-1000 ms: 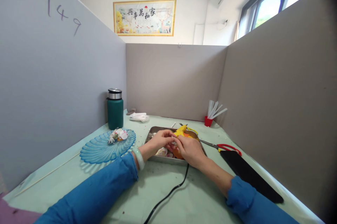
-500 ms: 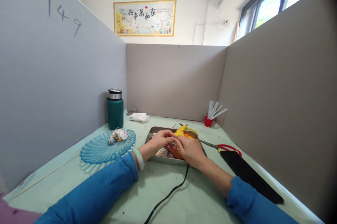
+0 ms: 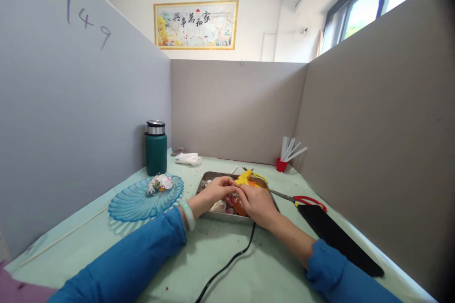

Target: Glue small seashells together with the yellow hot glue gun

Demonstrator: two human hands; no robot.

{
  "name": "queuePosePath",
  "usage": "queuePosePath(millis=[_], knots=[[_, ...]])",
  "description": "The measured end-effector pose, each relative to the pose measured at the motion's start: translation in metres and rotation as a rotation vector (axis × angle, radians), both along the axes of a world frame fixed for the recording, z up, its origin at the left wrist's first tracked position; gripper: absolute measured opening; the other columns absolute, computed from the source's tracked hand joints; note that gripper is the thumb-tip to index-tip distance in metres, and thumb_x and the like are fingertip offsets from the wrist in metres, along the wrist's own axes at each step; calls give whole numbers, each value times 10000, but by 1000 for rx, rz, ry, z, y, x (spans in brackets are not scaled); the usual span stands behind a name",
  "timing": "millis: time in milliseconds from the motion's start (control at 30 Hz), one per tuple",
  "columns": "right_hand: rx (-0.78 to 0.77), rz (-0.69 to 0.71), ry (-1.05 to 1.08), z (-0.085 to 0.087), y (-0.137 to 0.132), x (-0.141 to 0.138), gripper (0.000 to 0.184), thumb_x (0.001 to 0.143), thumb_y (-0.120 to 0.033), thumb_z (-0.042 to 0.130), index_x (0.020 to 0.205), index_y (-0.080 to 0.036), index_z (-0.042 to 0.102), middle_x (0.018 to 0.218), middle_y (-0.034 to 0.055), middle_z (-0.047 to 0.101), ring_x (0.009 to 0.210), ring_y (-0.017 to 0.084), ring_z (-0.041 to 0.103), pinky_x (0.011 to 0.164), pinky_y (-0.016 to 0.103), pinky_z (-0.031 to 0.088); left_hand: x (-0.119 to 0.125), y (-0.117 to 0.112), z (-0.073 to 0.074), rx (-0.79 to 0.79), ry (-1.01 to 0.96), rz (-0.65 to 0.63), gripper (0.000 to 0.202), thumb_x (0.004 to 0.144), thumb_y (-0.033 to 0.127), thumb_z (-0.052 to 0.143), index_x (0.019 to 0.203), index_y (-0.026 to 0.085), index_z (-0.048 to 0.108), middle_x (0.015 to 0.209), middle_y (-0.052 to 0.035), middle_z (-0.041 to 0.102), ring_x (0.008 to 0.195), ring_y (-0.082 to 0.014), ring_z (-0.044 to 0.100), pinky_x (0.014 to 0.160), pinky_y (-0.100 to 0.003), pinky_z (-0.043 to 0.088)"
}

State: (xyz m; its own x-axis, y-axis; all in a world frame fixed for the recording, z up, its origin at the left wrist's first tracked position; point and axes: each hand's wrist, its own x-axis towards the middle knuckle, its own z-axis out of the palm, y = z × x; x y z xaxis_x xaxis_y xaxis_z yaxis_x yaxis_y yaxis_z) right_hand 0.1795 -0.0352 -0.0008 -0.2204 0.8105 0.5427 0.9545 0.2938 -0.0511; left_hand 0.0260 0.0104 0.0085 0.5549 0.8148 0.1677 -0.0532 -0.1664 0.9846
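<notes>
Over a metal tray, my left hand and my right hand meet with fingertips pinched together. Between them is a small whitish piece, mostly hidden by the fingers; its kind I cannot make out. Shells and an orange rounded thing lie in the tray below. A yellow glue gun rests in the tray just behind my right hand. Its black cord appears to run toward me over the table. To the left, a blue shell-shaped plate carries a small cluster of shells.
A green bottle stands behind the plate. Red-handled scissors and a long black flat object lie on the right. White sticks stand in a red cup. Grey partitions enclose the table. A thin stick lies left.
Almost nothing differs. My fingers shift very slightly around the small piece, while both hands stay over the tray.
</notes>
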Motion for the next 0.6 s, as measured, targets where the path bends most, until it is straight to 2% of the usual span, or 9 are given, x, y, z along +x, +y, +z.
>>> queuePosePath(millis=[600], knots=[[17,14,-8,3,-3,-1,394,921,-395,253,819,-199,580,720,16,648,678,136,581,565,230,270,0,2,-1,-8,-9,2,174,661,216,632,779,123,543,570,-13,599,516,-126,597,502,-239,491]])
